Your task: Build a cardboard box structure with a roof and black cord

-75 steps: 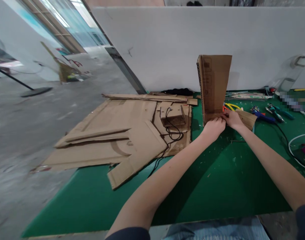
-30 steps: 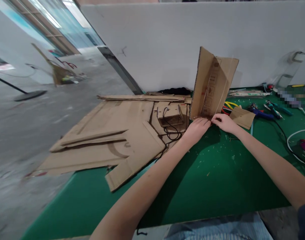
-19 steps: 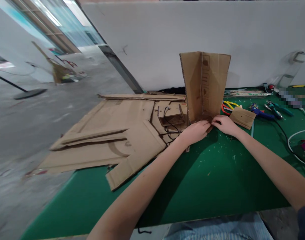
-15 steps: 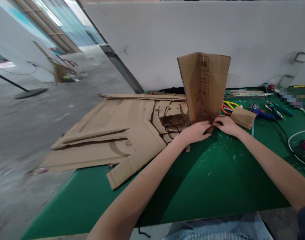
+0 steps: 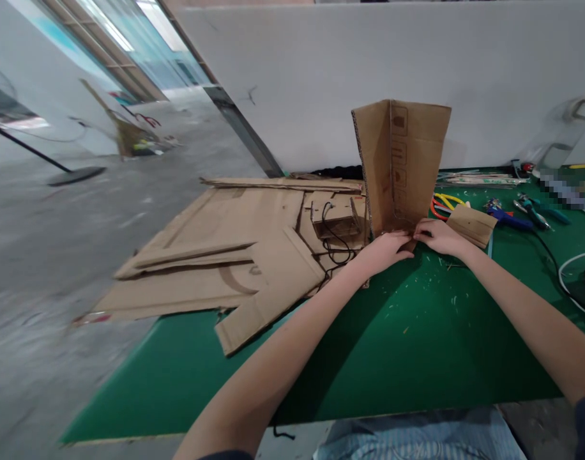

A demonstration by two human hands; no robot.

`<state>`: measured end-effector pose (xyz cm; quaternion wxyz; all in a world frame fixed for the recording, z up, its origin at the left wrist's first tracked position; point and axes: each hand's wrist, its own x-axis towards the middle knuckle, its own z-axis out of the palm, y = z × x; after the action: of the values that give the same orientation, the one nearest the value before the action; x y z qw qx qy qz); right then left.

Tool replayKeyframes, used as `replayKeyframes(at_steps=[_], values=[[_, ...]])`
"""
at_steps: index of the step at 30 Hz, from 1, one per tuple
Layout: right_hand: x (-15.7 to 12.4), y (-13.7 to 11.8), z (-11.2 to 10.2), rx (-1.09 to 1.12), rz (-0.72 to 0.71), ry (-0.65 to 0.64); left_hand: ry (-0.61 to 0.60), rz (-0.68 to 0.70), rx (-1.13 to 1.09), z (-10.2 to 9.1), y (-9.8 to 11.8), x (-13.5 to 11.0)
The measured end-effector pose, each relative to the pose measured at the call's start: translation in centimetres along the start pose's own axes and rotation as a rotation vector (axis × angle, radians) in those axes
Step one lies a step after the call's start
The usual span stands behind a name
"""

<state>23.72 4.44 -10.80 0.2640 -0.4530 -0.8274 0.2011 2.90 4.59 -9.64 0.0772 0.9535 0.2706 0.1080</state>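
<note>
Head view, hands: two, left hand (image 5: 384, 252) and right hand (image 5: 439, 237), each grip pinching folded cardboard (image 5: 419, 153) low down
Folded cardboard: one, upright over one worktop (image 5: 431, 358)
Small box (image 5: 346, 225): one, leftward
Flat scrap (image 5: 472, 225): one, beside right hand

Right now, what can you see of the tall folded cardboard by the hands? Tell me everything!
The folded cardboard looks brown and corrugated. A crease splits it into two upright panels, open toward us; dark boxed symbols run down the right one. The left hand and right hand hold its bottom edge. It is above the green table; whether it rests there is hidden.
</note>
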Motion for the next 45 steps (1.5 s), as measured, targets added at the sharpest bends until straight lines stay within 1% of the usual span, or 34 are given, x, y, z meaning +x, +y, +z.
replayKeyframes(at_steps=[7,11,14,18,23,31,38,45], values=[[0.3,-0.3,-0.3,-0.050,0.009,-0.026,0.047,0.002,0.085,1.1,-0.5,0.2],[0.3,-0.3,-0.1,-0.052,0.032,-0.002,0.057,0.030,0.194,1.4,-0.4,0.2],[0.3,-0.1,0.0,-0.022,0.058,0.021,0.060,0.089,0.304,1.2,0.0,-0.1],[0.2,-0.2,-0.2,0.033,0.100,0.047,0.067,0.177,0.425,0.4,0.5,-0.4],[0.3,-1.1,-0.1,0.154,0.191,0.065,0.129,0.231,0.492,-0.4,0.2,-0.7],[0.8,-1.6,0.2,0.304,0.314,0.102,0.233,0.249,0.446,-0.1,-0.5,-0.8],[1.4,-2.1,0.4,0.336,0.312,0.167,0.359,0.177,0.303,-0.2,-1.3,-0.3],[1.7,-2.3,0.6,0.389,0.343,0.201,0.398,0.117,0.234,0.0,-1.7,-0.3]])
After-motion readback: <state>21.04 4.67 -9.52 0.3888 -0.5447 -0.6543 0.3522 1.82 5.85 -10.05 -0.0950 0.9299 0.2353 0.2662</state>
